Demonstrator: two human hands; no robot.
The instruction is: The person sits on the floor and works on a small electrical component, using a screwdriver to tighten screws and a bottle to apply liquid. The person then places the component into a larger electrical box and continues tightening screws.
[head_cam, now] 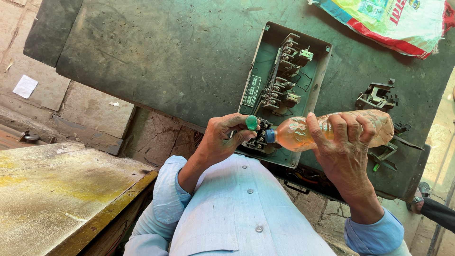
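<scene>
Shirt: pale blue buttoned shirt [237, 208] with rolled sleeves fills the bottom of the view, nearest the camera.
Bottle: clear crumpled plastic bottle of amber liquid [332, 130] is held on its side above the near edge of the worktop, its blue neck pointing at the box.
Right hand: right hand [343, 142] has its grip wrapped and pressed around the bottle's middle.
Left hand: left hand [225, 137] has its grip pinching the small green screw cap [251, 122] between thumb and fingers, just beside the neck.
Progress: the cap is off and the bottle is tipped; I judge the pouring is at its start, though no stream shows.
Box: open grey-green metal switch box with contact blocks [284, 90] lies under the bottle's mouth.
Worktop: dark, worn metal worktop [166, 57] also carries loose black metal brackets [379, 99] near its right edge and a printed woven sack [393, 23] at the far right corner.
</scene>
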